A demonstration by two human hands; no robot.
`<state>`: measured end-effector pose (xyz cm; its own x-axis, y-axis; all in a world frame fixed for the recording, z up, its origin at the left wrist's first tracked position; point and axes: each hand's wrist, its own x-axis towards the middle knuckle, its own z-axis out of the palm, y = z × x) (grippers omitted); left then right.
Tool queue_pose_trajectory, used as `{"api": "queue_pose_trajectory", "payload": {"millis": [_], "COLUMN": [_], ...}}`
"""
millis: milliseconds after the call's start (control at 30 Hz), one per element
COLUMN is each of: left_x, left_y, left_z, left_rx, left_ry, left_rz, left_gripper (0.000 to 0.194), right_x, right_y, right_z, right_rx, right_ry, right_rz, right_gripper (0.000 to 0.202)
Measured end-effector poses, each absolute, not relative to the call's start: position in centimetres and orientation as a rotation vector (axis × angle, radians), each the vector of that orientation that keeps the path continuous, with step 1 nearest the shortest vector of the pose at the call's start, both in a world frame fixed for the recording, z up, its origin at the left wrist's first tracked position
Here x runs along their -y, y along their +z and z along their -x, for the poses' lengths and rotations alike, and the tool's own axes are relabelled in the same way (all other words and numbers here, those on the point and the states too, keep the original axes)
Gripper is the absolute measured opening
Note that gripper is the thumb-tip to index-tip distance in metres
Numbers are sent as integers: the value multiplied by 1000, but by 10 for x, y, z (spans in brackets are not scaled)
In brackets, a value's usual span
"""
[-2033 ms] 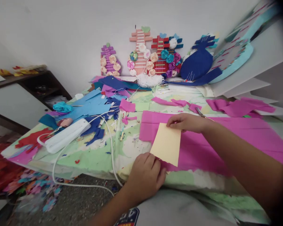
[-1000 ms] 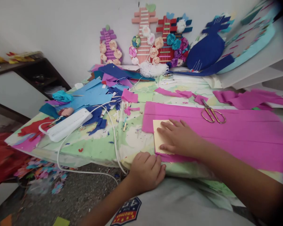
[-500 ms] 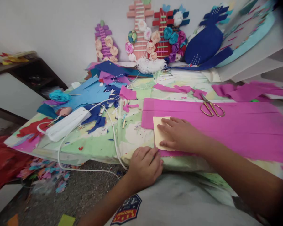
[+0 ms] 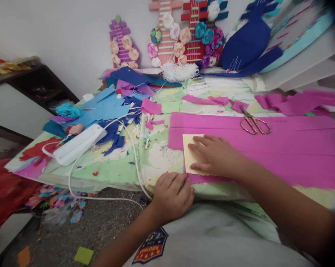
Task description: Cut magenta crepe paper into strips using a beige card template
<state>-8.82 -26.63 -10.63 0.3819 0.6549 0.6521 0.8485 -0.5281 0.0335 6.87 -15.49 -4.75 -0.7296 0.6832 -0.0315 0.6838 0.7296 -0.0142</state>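
Note:
A pale yellow card [image 4: 190, 163] lies over the left end of a wide sheet of magenta crepe paper [image 4: 289, 152]. My right hand [image 4: 219, 155] rests flat on the card, fingers spread, pressing it against the sheet. At the table's front edge, my left hand [image 4: 173, 194] is closed, with its fingertips by the card's lower left corner. Whatever the left fingers grip is hidden; a small greenish spot shows between them. Gold-handled scissors [image 4: 255, 125] lie on the sheet's far edge, beyond my right hand.
A white power strip [image 4: 79, 144] and its cable [image 4: 134, 148] cross the table's left side. Blue paper scraps [image 4: 106, 105] lie behind it. Magenta strips [image 4: 298, 102] lie at the back right. Decorated paper instruments [image 4: 193, 40] lean on the wall beside tangled white string [image 4: 180, 71].
The view has shifted slightly, so the table contents sit a little higher. Both hands keep about the same place on the card and at the table edge.

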Motion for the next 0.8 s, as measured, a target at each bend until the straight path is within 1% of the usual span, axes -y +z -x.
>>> {"api": "queue_pose_trajectory", "payload": {"millis": [800], "left_x": [264], "left_y": [-110], "left_z": [90], "left_rx": [1278], "left_ry": [-881], "left_rz": [2315], "left_gripper": [15], "right_x": [155], "right_y": [-52], "right_z": [-72], "right_rx": [-2931], "right_ry": [26], "right_rz": [-1117], "right_gripper": [51]}}
